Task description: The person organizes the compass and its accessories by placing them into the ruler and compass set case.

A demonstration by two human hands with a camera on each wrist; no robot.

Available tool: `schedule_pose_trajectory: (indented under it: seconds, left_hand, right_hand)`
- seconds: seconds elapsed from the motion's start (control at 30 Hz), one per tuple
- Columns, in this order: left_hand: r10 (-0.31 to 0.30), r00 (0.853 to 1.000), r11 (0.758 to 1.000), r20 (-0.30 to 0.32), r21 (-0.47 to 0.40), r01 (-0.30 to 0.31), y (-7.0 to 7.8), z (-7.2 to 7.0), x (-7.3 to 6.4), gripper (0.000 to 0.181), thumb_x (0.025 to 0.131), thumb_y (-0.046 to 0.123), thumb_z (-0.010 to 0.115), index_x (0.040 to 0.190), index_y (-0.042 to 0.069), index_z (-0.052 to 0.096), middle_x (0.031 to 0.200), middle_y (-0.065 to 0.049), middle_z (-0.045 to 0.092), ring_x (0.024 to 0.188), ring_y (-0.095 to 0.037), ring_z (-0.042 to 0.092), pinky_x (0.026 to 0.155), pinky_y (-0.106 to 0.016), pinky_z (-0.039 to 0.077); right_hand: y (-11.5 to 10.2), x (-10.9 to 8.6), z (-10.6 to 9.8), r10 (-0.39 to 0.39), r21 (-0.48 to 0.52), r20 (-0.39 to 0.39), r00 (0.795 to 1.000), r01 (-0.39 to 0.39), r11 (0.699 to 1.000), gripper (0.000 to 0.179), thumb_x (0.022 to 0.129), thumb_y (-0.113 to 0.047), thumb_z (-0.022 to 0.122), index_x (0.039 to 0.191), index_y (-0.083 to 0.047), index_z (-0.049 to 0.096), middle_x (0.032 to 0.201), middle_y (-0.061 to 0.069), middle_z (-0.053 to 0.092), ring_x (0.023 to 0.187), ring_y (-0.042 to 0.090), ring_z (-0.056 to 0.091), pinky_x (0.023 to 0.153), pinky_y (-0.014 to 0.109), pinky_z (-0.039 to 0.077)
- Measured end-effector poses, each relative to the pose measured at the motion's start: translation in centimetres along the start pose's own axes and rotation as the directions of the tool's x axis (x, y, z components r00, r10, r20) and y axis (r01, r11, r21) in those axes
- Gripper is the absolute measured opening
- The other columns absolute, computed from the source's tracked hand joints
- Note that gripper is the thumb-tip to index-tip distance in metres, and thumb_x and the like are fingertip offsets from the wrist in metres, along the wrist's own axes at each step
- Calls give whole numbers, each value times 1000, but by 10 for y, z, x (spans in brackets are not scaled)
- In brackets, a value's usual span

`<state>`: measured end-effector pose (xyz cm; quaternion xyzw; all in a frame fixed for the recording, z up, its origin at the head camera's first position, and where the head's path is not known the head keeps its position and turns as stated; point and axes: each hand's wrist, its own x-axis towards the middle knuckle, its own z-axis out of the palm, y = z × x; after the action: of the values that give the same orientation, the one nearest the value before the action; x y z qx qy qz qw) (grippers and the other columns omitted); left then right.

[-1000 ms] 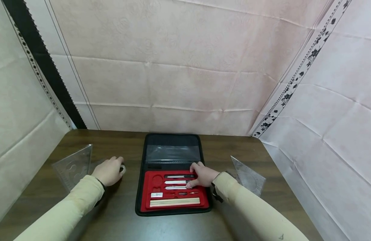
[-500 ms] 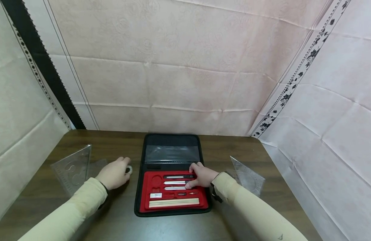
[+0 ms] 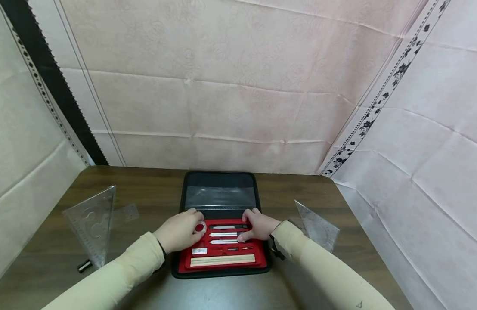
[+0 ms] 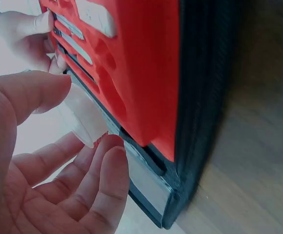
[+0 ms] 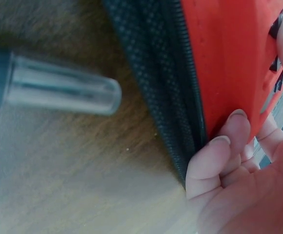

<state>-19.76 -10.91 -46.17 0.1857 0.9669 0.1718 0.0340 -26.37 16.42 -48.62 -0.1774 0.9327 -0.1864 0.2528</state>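
My left hand (image 3: 180,232) is over the left side of a red moulded tray (image 3: 263,258) in a black zip case (image 3: 219,178). Between its thumb and fingers it holds a small translucent white ring (image 4: 83,117), red showing through the middle in the head view. My right hand (image 3: 260,226) rests on the tray's right edge, with its thumb and forefinger spread over the ends of slim metal drawing tools (image 3: 224,234). Its lower fingers (image 5: 207,161) bend against the tray's side. A white eraser (image 3: 199,251) and pale wooden sticks (image 3: 223,260) lie in the tray.
A clear set square (image 3: 93,224) with a small clear ruler (image 3: 128,213) is on the left, another set square (image 3: 320,228) on the right. A small black cylinder (image 3: 84,266) lies by the left sleeve. Beside the case is a clear tube (image 5: 63,90) with a dark end.
My left hand has moved right with the translucent ring, from the wooden table to over the tray, uncovering the small ruler and black cylinder. My right hand stays in place.
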Motion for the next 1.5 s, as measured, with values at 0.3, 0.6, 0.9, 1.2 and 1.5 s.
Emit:
schedule_pose_trajectory:
  seconds: [0.3,0.6,0.9,1.2,1.5]
  left_hand:
    - [13,1000,1000,14,15,-13,2,6,2,34,83,31,76,109,9,69,91,-3,58,75,-12,58,76,-35,54]
    - [33,999,997,16,74,-34,0,8,6,30,83,27,77,103,4,72,86,-6,57,74,-15,59,75,-35,54]
    - [39,998,997,46,58,-42,2,12,10,32,80,26,81,101,4,71,85,-4,55,76,-15,57,76,-35,54]
    - [7,999,1000,33,2,-7,4,11,11,26,78,20,82,97,5,72,82,-5,53,73,-15,58,74,-34,54]
    - [5,999,1000,36,11,-6,10,5,10,20,77,12,82,93,4,73,81,-5,57,75,-16,59,75,-36,54]
  right_hand:
    - [0,1,1,-4,-9,0,1000,4,1000,55,73,-53,78,106,-23,46,105,1,43,94,19,51,80,35,46]
    - [-1,-1,-2,-7,-12,-1,1000,7,1000,54,74,-51,78,106,-22,46,106,2,42,94,20,50,81,35,46]
    - [0,0,0,-2,-7,-1,1000,2,1000,55,74,-53,78,106,-23,45,106,1,42,94,19,50,81,35,46]
    - [-3,-1,-3,-3,-12,9,1000,3,1000,54,75,-51,78,107,-23,45,106,1,42,95,20,50,82,35,45]
    - [-1,0,-4,1,-8,12,1000,0,1000,55,74,-52,79,107,-23,45,106,1,42,95,20,50,81,36,46]
